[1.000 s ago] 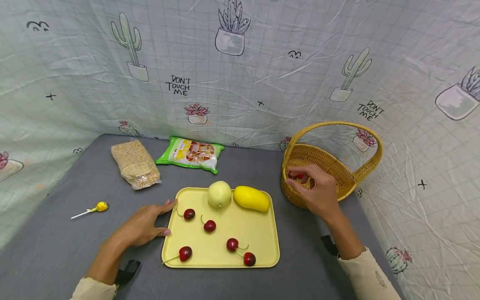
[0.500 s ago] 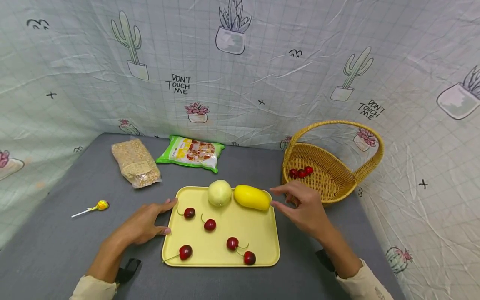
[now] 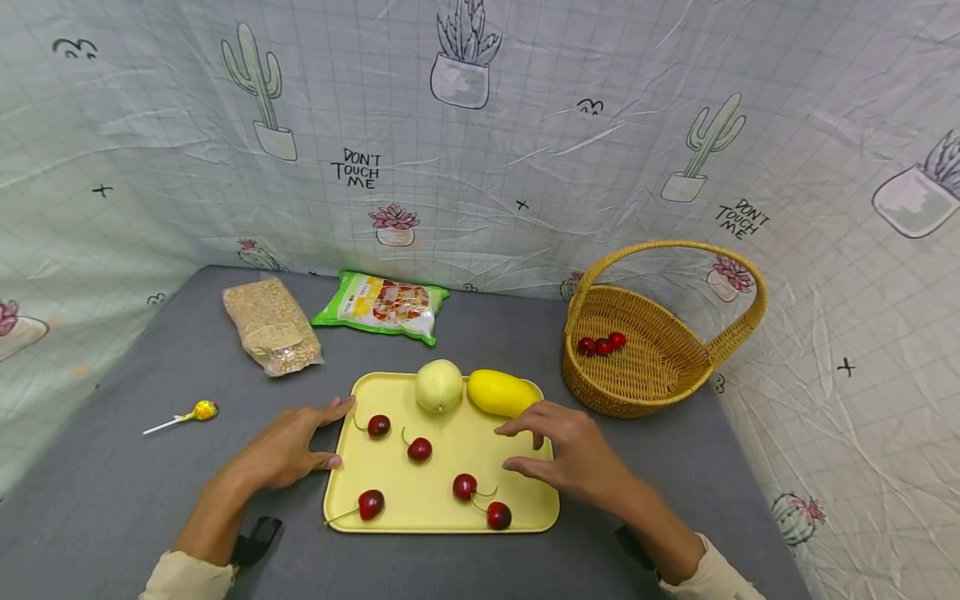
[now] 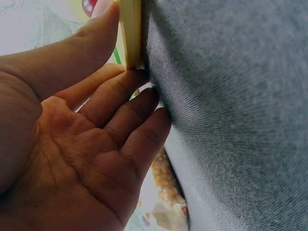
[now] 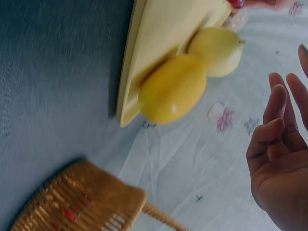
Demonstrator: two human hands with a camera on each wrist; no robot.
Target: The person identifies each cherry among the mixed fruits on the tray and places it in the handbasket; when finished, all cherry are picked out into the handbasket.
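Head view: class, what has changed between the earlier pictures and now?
The right hand left the basket, uncovering three cherries inside, and moved left and down the picture, over the tray; it holds nothing visible. Unmoved: the left hand at the tray's left edge and five cherries on the tray.

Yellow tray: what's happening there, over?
Left hand touching yellow tray. Right hand empty, above its right side. Five cherries on it, three in basket. Nothing visibly blocking.
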